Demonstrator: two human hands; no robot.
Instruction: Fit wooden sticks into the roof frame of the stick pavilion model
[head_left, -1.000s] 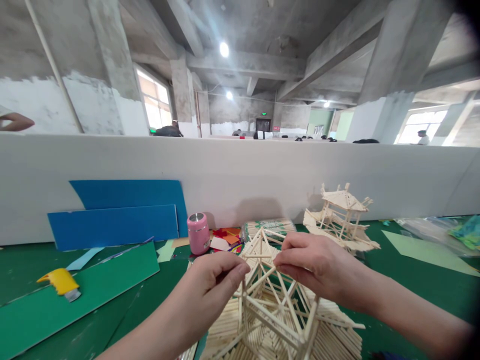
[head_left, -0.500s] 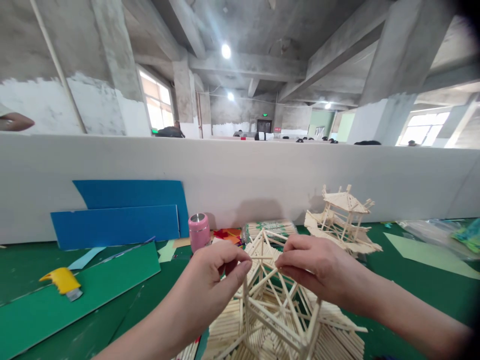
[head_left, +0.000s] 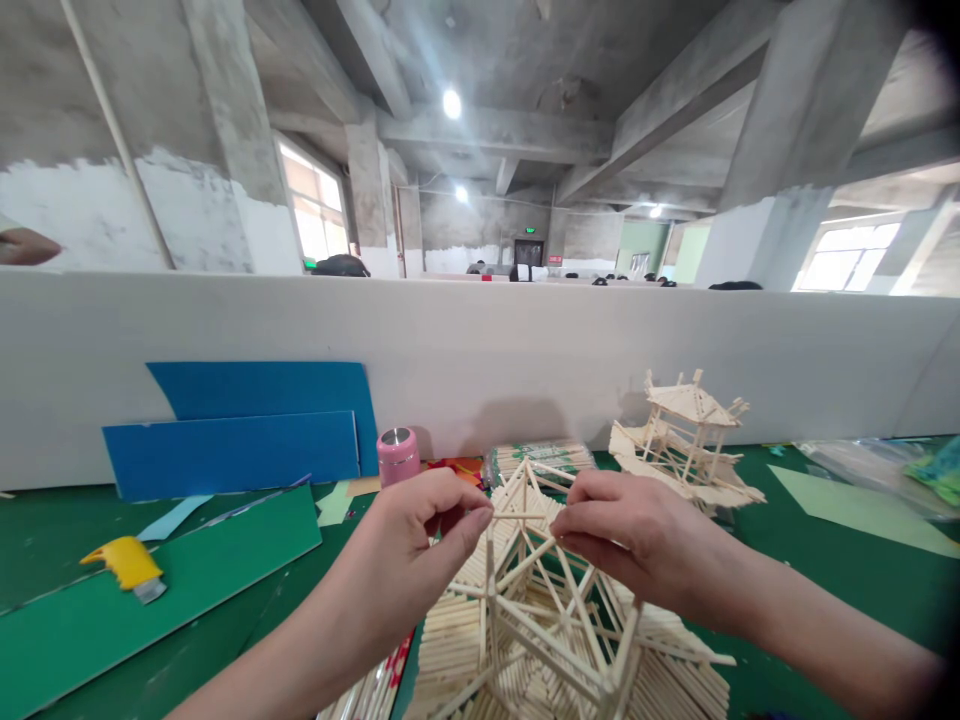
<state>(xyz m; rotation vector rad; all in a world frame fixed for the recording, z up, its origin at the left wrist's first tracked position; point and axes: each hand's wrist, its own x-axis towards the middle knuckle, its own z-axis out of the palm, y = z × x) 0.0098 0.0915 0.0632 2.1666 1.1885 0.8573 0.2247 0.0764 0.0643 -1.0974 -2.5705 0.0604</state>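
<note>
1. Stick model [head_left: 547,610]: base cut off by bottom edge; top spars partly hidden behind right hand [head_left: 630,540].
2. Left hand [head_left: 420,560]: fingertip contact with spar unclear.
3. Pink cup [head_left: 398,457]: lower half hidden behind left hand.
4. Far-left hand [head_left: 26,245]: cropped by edge.

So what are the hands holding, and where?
Both hands, left hand and right hand, pinch one thin horizontal stick by its ends, atop the stick model.
</note>
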